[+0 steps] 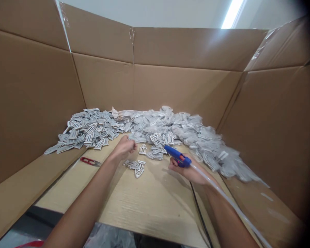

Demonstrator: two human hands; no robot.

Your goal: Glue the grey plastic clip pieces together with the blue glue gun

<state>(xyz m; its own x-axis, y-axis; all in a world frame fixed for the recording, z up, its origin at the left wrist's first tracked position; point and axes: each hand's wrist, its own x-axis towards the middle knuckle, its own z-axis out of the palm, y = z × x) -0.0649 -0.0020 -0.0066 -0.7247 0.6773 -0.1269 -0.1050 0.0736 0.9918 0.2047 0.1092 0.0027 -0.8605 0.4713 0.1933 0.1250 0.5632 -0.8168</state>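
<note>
My right hand (189, 172) grips a blue glue gun (177, 156) whose nozzle points left toward the pile; a clear tube (231, 201) trails back along my forearm. My left hand (124, 148) is closed, fingers curled near a small white arch-shaped patch (143, 148); whether it holds anything is hidden. Two more patches (139, 168) lie just in front of it on the cardboard surface (150, 203). A big heap of grey and white patches (155, 129) stretches across the back.
Tall cardboard walls (28, 103) enclose the work surface on three sides. Red thread snips (90, 161) lie at the left. A black cable (199, 210) runs along the surface beside my right arm. Plastic-wrapped patches (222, 158) spill to the right.
</note>
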